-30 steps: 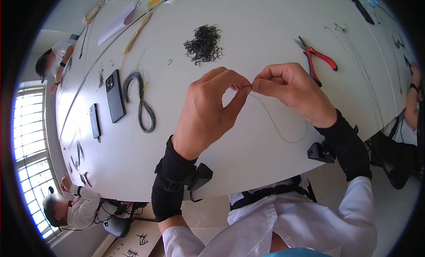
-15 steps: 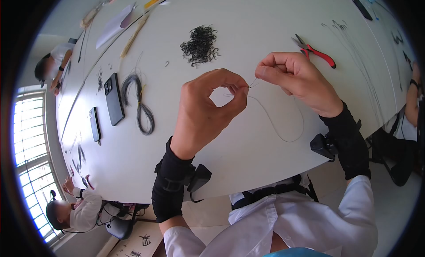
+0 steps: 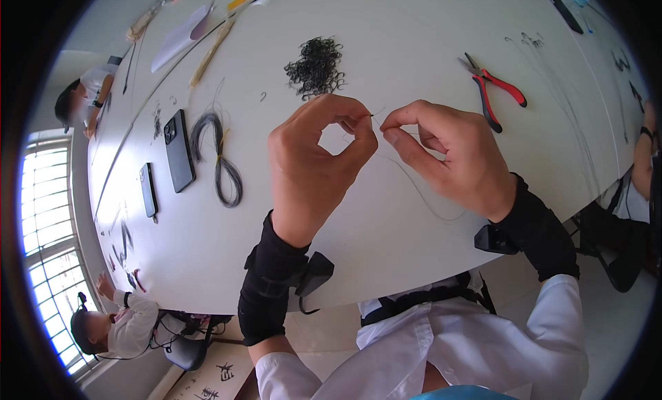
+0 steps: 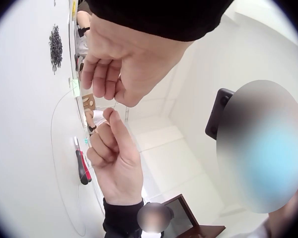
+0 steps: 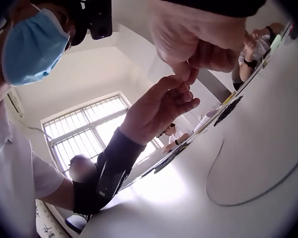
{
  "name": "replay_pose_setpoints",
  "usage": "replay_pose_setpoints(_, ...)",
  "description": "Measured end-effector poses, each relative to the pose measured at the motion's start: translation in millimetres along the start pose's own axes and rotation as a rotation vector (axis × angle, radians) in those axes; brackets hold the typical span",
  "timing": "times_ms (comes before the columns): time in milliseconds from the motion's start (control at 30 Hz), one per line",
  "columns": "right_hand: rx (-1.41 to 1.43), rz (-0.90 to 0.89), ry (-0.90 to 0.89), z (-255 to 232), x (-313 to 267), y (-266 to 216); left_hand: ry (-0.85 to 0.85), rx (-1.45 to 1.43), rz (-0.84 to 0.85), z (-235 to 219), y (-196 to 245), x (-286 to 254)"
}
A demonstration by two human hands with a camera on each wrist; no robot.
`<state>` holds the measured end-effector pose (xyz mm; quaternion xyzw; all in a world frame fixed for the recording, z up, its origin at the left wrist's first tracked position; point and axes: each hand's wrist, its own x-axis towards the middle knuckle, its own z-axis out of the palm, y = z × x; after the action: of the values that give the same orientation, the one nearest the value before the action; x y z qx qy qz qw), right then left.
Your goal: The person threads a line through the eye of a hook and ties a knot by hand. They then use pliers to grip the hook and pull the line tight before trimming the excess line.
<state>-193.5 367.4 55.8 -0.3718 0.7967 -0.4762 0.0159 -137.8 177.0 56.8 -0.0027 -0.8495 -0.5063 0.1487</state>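
Observation:
My left hand (image 3: 310, 162) pinches a small fish hook, its dark tip (image 3: 372, 115) just showing past thumb and forefinger; the fingers hide the rest. Close beside it, my right hand (image 3: 455, 152) brings thumb and forefinger together on thin fishing line, its other fingers curled. A pale loop of this line (image 3: 419, 192) hangs below the hands and curves over the white table (image 3: 386, 248). Behind the left hand lies a heap of black fish hooks (image 3: 315, 67), with one loose hook (image 3: 263, 96) to its left.
Red-handled pliers (image 3: 509, 90) lie open beyond the right hand. Hooks on long lines (image 3: 532, 40) stretch along the right. A tied coil of dark line (image 3: 227, 179), a large phone (image 3: 180, 152) and a smaller phone (image 3: 148, 190) lie left. Other people sit around the table.
The right hand drew off to the right with the line, then came back down beside the left fingertips. The left hand shifted slightly left and up, still pinching the hook.

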Motion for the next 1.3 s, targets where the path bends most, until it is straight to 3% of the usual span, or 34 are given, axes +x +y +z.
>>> replay_pose_setpoints(200,0.016,0.019,0.022,-6.4,5.3,5.8,-0.073,0.109,0.12,5.6,1.8,-1.6)
replay_pose_setpoints(400,0.168,0.255,-0.139,-17.2,8.0,8.3,-0.13,0.083,0.146,4.7,6.9,-2.2)
replay_pose_setpoints(567,0.366,0.319,-0.181,-17.1,7.4,12.1,-0.14,0.004,0.144,0.3,9.5,-3.9)
replay_pose_setpoints(900,0.543,0.36,-0.147,-10.7,8.4,17.1,0.061,-0.12,0.142,5.9,5.5,-3.9)
replay_pose_setpoints(1000,0.501,0.312,-0.063,-2.4,5.4,12.6,0.116,-0.126,0.135,6.7,5.6,-4.3)
replay_pose_setpoints(1100,0.272,0.229,-0.001,2.4,-0.9,4.7,0.126,-0.062,0.115,5.0,7.5,-5.5)
replay_pose_setpoints(1300,-0.091,-0.077,0.099,3.5,-3.4,-6.8,0.127,0.12,0.17,5.6,6.7,-5.0)
